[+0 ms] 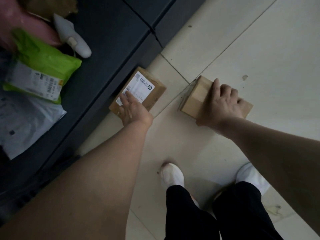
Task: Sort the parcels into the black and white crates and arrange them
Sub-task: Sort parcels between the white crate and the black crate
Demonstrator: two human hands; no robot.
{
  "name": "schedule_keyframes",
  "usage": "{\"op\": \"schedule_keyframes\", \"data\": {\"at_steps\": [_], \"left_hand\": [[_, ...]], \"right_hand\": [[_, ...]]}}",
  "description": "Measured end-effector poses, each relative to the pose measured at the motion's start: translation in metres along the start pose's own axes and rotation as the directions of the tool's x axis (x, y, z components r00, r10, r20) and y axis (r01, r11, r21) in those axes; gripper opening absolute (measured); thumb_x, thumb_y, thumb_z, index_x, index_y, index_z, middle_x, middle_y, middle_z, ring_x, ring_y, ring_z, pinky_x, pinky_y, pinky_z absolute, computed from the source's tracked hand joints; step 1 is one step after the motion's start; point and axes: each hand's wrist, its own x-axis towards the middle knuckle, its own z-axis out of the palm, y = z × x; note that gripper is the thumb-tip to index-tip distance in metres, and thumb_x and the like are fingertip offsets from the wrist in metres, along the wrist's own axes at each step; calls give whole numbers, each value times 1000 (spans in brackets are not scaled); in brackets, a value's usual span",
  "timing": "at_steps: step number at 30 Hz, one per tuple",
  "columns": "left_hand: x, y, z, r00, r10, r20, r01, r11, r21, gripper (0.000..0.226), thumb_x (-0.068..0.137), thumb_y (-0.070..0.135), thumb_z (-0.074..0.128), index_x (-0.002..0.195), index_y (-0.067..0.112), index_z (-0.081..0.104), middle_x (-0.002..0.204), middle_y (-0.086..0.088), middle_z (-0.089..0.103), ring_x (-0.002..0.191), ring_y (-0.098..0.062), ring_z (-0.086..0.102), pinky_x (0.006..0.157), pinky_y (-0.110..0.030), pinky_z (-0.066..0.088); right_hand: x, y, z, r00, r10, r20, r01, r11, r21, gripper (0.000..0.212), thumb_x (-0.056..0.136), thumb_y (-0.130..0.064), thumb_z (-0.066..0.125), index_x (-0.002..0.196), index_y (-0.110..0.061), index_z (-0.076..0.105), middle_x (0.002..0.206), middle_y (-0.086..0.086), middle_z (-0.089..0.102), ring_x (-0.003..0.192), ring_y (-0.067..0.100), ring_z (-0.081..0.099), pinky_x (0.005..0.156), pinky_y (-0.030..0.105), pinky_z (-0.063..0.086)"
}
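Observation:
Two cardboard parcels lie on the tiled floor. The one with a white shipping label (147, 85) sits against the black crate's (97, 70) wall; my left hand (131, 110) reaches onto it with straight fingers touching the label. The plain taped parcel (195, 94) lies to the right, and my right hand (223, 101) grips it from above, fingers curled over its far edge. Inside the black crate lie a green mailer (43, 64), a grey-white mailer (26, 120), a white bag (72, 37) and a pink parcel (39, 26).
A second dark crate (169, 18) stands behind the first, joined by a narrow gap. My feet in white shoes (171, 175) stand on the beige tiles (259, 49) below the parcels. Bare tiles spread to the right and far side.

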Motion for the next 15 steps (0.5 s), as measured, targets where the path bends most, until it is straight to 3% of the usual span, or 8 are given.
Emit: {"op": "schedule_keyframes", "data": {"at_steps": [5,7,9,11,13,15], "left_hand": [[7,-1,2,999,-42,13,42,998,52,120,78,22,81,157,13,-10,165,-8,-2,142,-40,17,111,-39,34],[13,-2,-2,995,-99,34,99,995,7,128,71,26,87,157,14,-7,163,-11,9,142,-40,21,111,-44,34],[20,-3,-8,991,-118,59,118,993,10,127,63,35,91,155,13,7,154,-14,27,139,-38,31,108,-46,36],[14,-4,-13,992,-84,91,74,991,109,116,58,51,88,148,10,26,146,-13,37,135,-34,36,103,-43,38],[-2,-5,-16,987,-74,141,57,990,126,110,54,62,82,141,11,38,140,-11,43,130,-32,37,101,-43,37],[-23,-12,-18,970,-115,213,120,993,-10,103,51,61,81,135,14,44,132,-9,49,121,-31,44,98,-43,43]], "right_hand": [[-1,-5,10,999,-21,50,28,989,-142,143,52,-54,85,153,-13,-8,144,12,25,134,32,25,105,62,29],[-3,-5,15,997,-38,61,49,980,-195,148,52,-50,88,152,-10,-13,150,13,17,142,32,16,107,66,25],[-3,-2,20,994,-84,68,100,956,-276,149,53,-45,89,151,-8,-17,152,14,13,144,33,11,108,68,23],[-3,4,17,990,-109,86,131,942,-310,147,52,-46,88,152,-10,-14,148,14,20,139,32,20,107,65,27],[-10,10,6,993,-11,114,32,983,-182,147,49,-50,87,152,-13,-10,144,13,28,133,33,30,102,58,34],[-26,15,-8,972,185,142,-191,981,30,146,48,-57,85,152,-13,-7,143,14,31,130,35,34,99,54,37]]}}
